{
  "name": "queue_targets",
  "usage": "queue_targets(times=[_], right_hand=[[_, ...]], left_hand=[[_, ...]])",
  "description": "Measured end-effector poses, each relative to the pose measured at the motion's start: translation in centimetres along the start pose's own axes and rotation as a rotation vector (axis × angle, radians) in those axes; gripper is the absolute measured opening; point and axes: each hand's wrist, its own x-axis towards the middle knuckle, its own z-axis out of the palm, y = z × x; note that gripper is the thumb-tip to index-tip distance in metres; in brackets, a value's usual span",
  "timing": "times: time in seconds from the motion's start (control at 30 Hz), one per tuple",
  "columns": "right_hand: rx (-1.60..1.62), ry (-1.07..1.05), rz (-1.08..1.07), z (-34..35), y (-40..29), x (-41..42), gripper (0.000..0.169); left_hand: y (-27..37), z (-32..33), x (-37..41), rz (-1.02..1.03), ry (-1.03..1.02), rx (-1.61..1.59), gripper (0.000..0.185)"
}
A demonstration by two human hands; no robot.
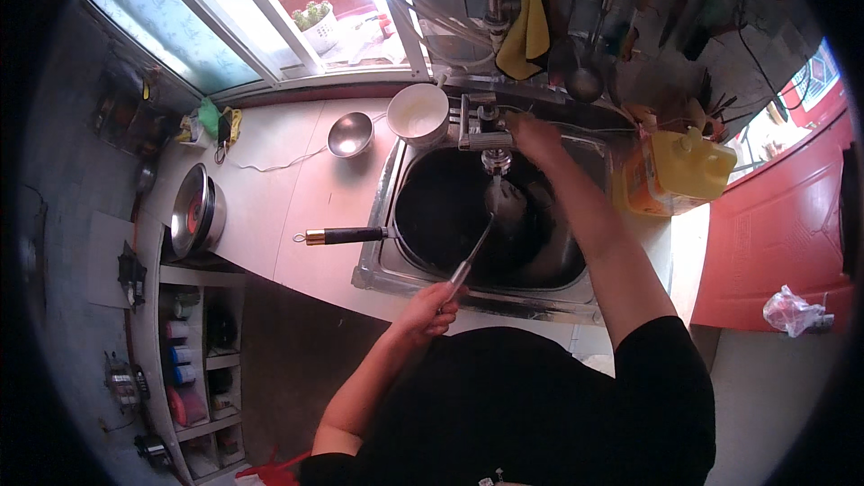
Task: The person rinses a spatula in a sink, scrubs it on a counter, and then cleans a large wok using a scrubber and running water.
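My left hand (430, 310) grips the handle of a metal spatula (464, 268). Its broad head lies beneath the faucet (496, 142), in what looks like a thin stream of water. Below it a black wok (432, 209) rests in the steel sink (372, 263), its black and gold handle jutting left over the rim. My right hand (536, 138) reaches up to the right side of the faucet, fingers at or against it; their exact hold is blurred.
A white pot (418, 111) and a steel bowl (351, 135) stand left of the faucet. Stacked pans (199, 212) sit at the counter's left end. To the right is a yellow jug (682, 172). A yellow cloth (525, 34) and a ladle (584, 81) hang on the wall.
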Motion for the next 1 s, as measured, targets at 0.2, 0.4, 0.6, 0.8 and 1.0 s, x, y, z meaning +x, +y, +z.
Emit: queue_targets(times=[0.2, 0.4, 0.6, 0.8, 1.0], right_hand=[[0.091, 0.022, -0.163, 4.8, -1.3, -9.2, 0.024], [0.182, 0.129, 0.003, 5.6, -2.2, -11.7, 0.021], [0.37, -0.051, -0.049, 6.6, -4.9, -12.0, 0.021], [0.282, 0.011, -0.04, 4.8, -4.9, -11.2, 0.023], [0.268, -0.12, -0.032, 5.3, -5.6, -11.8, 0.029]], left_hand=[[-0.7, -0.1, 0.7, -0.006, 0.006, -0.089, 0.031], [-1.1, -0.3, -1.7, 0.061, -0.074, -0.049, 0.031], [-1.5, -1.1, -2.4, 0.006, -0.063, -0.03, 0.034], [-2.0, -1.3, -3.5, 0.027, -0.074, -0.006, 0.034], [-2.0, -2.2, -2.9, 0.101, -0.065, -0.13, 0.034]])
